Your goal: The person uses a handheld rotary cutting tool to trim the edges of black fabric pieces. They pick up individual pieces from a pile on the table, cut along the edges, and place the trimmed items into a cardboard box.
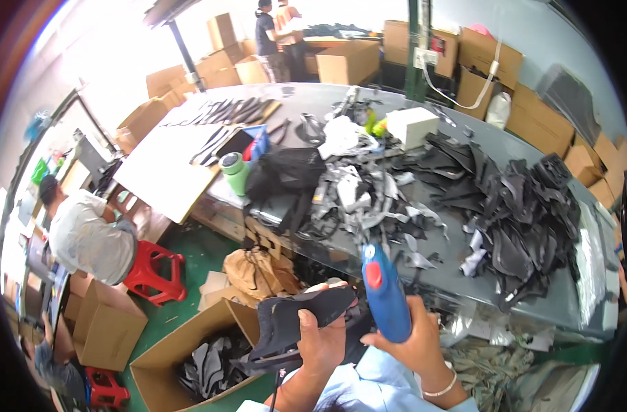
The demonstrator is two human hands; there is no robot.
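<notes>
My left hand (323,341) grips a black curved piece of padded fabric (306,312), thumb on its near face and fingertips along its upper edge. My right hand (415,340) is wrapped round the lower end of a blue handheld power tool (389,309) with a red switch. The tool's upper end points away toward the table; it stands upright just right of the fabric piece, and I cannot tell whether they touch. Below my left hand, a cardboard box (159,357) on the floor holds several dark fabric pieces (214,367).
The grey table (437,254) carries a heap of black pieces (512,213), pale scraps (354,189), a white box (413,127), a black bag (286,175) and a green bottle (233,172). A person (90,233) sits on a red stool (155,271) at left. Two people stand far back.
</notes>
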